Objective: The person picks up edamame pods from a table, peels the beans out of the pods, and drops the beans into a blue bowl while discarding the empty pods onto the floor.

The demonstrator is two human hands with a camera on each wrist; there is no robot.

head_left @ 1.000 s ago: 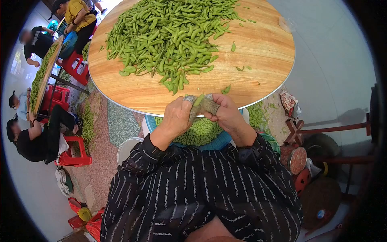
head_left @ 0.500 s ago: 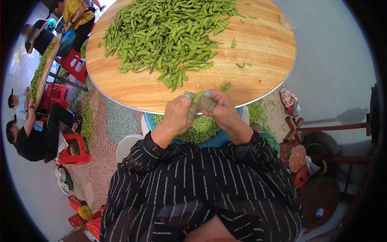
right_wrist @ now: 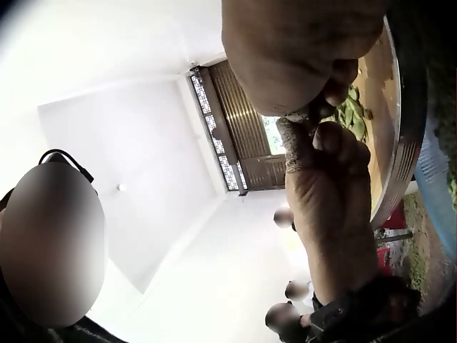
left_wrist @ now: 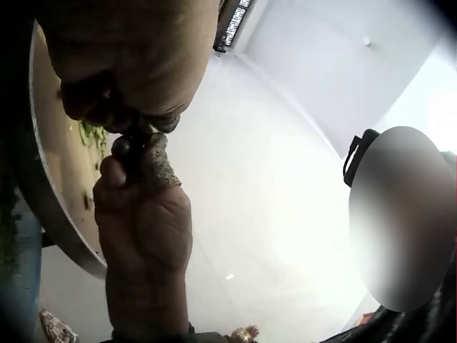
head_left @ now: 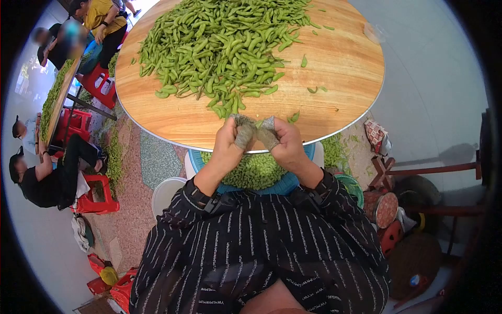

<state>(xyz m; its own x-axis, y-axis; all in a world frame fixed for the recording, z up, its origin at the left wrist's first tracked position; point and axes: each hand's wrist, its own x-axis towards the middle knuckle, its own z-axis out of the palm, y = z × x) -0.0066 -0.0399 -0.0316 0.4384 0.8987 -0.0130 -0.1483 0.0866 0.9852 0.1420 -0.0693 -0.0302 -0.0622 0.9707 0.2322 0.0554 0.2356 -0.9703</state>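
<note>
My left hand [head_left: 228, 145] and right hand [head_left: 287, 145] meet over the near edge of the round wooden table [head_left: 340, 63]. Grey wrappings cover the thumbs and some fingertips. Between the fingertips both hands pinch a green soybean pod [head_left: 259, 124], mostly hidden by the fingers. In the left wrist view the right hand [left_wrist: 146, 221] faces the darker left one, thumb tips close together. A large heap of soybean pods [head_left: 219, 52] covers the table's far left part. Below the hands, shelled green beans [head_left: 256, 171] fill a blue basin [head_left: 196, 158].
A white bucket [head_left: 166, 191] stands left of the basin, a green basket [head_left: 351, 189] right of it. Loose pods [head_left: 332, 152] litter the floor. At left, several people sit round another pod-covered table [head_left: 55, 102] with red stools [head_left: 97, 196]. A wooden frame [head_left: 384, 170] stands at right.
The pod standing up between the fingers now shows only a small part. My left hand has turned, its wrapped thumb and fingertip now showing toward the right hand. The heap looks the same.
</note>
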